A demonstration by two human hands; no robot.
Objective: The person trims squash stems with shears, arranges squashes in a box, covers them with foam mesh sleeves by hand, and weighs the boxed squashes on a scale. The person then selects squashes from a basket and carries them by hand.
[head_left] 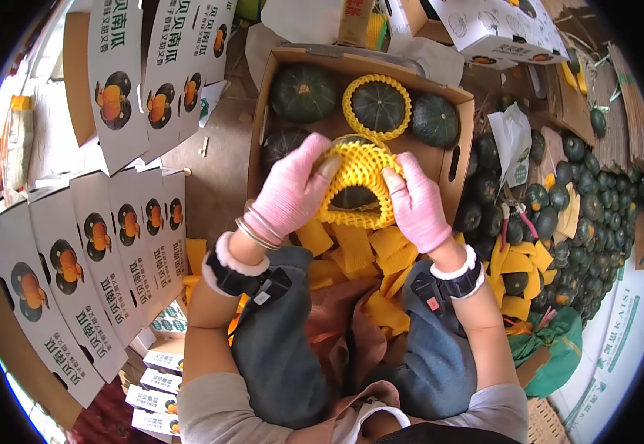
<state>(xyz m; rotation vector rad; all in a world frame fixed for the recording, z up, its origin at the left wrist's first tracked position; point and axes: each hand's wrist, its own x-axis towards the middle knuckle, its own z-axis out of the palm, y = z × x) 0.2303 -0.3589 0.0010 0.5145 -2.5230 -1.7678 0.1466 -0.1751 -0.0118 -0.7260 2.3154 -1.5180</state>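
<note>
Both hands wear pink gloves. My left hand and my right hand grip opposite sides of a yellow foam net. Inside the net sits a dark green pumpkin, partly showing through its opening. They are over the near side of an open cardboard box. Inside the box lie bare pumpkins and one pumpkin wrapped in a yellow net. Another pumpkin is partly hidden by my left hand.
Flat yellow foam nets lie over my lap. Printed white cartons stand in a row at left. A large pile of pumpkins spreads at right, with red-handled cutters and a green bag nearby.
</note>
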